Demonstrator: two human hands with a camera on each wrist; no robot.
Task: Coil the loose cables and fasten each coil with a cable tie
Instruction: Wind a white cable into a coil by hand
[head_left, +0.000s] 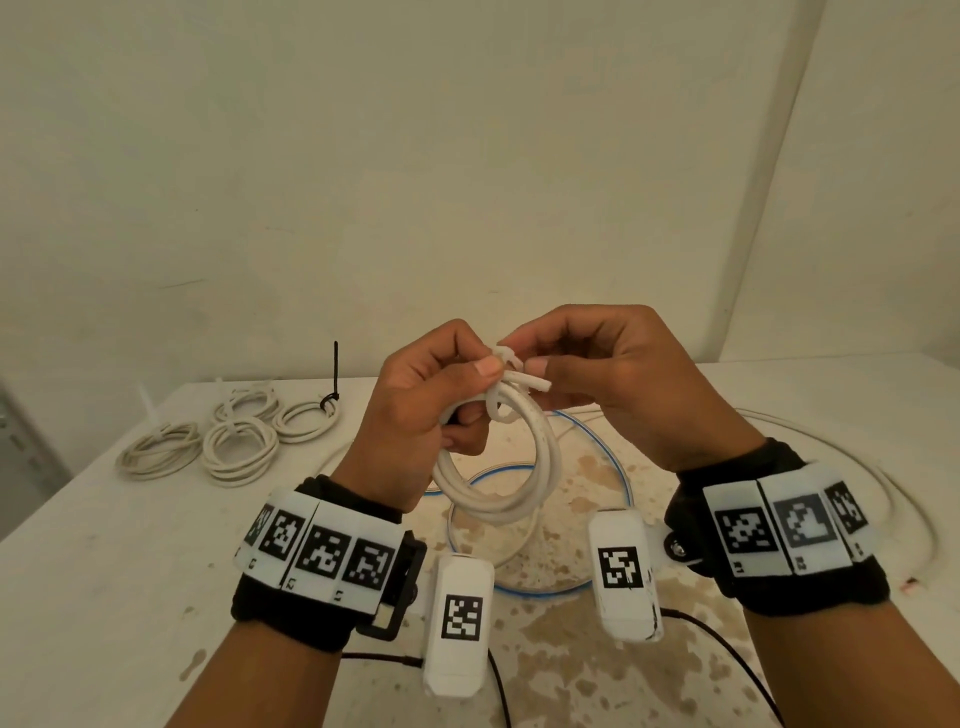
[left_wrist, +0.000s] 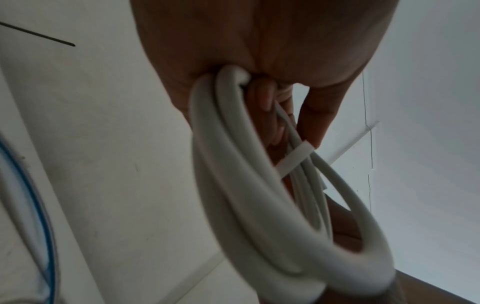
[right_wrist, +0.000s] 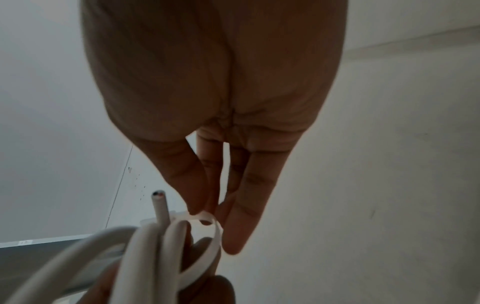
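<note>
Four coiled white cables (head_left: 228, 431) done, far-left on the white bench (head_left: 104, 545). Fifth white round-cable coil (head_left: 498, 467) held above the bench: left hand (head_left: 431, 410) clamped on it, right hand (head_left: 613, 384) pinching the white flat plastic cable tie (right_wrist: 207, 224), looped, not cinched. Long loose white cable (head_left: 883, 488) right of coil remains.

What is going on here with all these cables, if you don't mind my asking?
A person is bundling cables. Their left hand grips a white cable coil held above the table, while the right hand pinches a white cable tie looped round the coil's top; it looks not yet pulled tight. Four finished coils lie at the far left, and loose cable still trails on the right.
</note>
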